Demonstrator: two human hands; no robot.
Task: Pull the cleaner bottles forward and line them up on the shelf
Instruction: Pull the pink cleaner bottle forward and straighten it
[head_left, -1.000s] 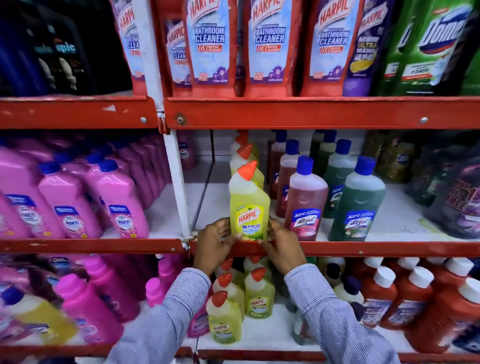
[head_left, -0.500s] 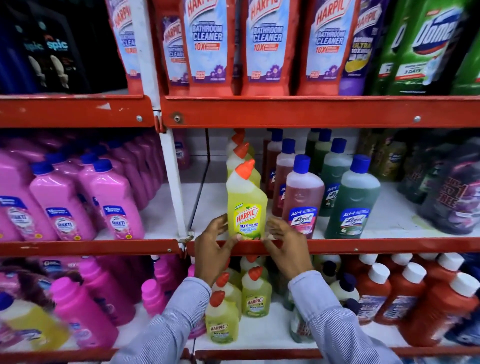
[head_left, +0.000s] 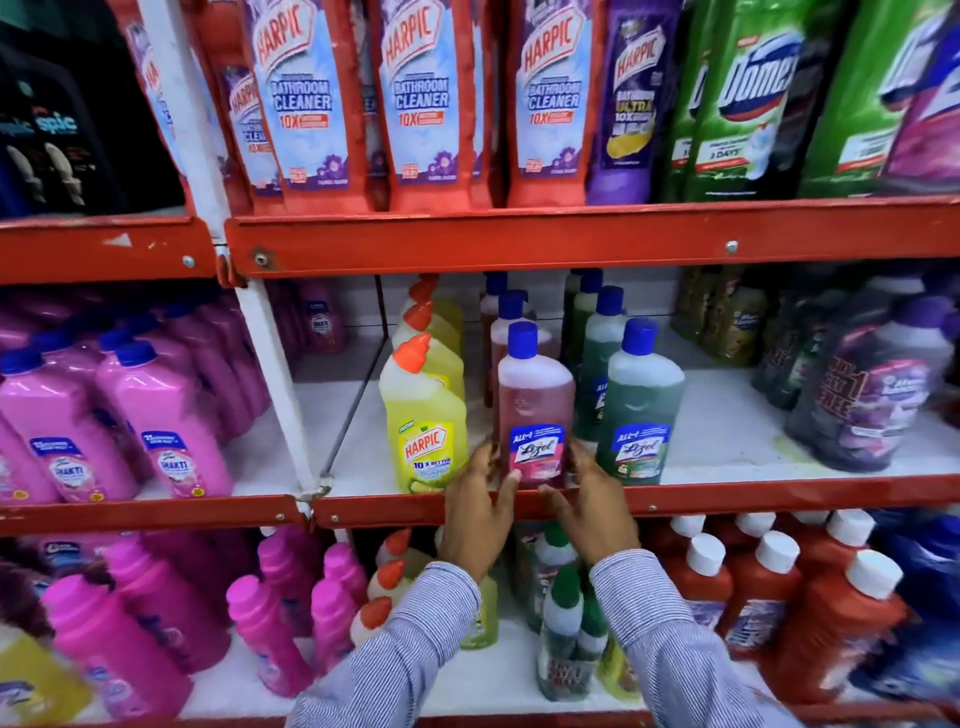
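My left hand (head_left: 480, 512) and right hand (head_left: 592, 506) were both up at the front lip of the middle shelf (head_left: 779, 496), cupped around the base of the pink Lizol bottle (head_left: 535, 415). Fingers pressed on either side of its lower label, the left thumb across the front corner — so both hands were clamped on that one bottle, palms facing each other with the bottle between them. It stood upright, long axis vertical, blue cap on top, its foot right at the red front rail.

That was the relation I was watching: the bottle sat directly ahead of and slightly above my wrists, square between them, neither hand clearly nearer. Any pull would come straight back toward me along the shelf's depth, and there looked to be almost no depth left before the rail, so I judged this one as good as fronted and only needing a squaring twist.

Just to its left, the yellow Harpic bottle (head_left: 423, 415) stood at the front edge, nearly touching my left fingers. To the right, the green Lizol bottle (head_left: 641, 410) was also forward, just beside my right hand. Behind each front bottle a file of matching ones ran back, well apart from the rail.
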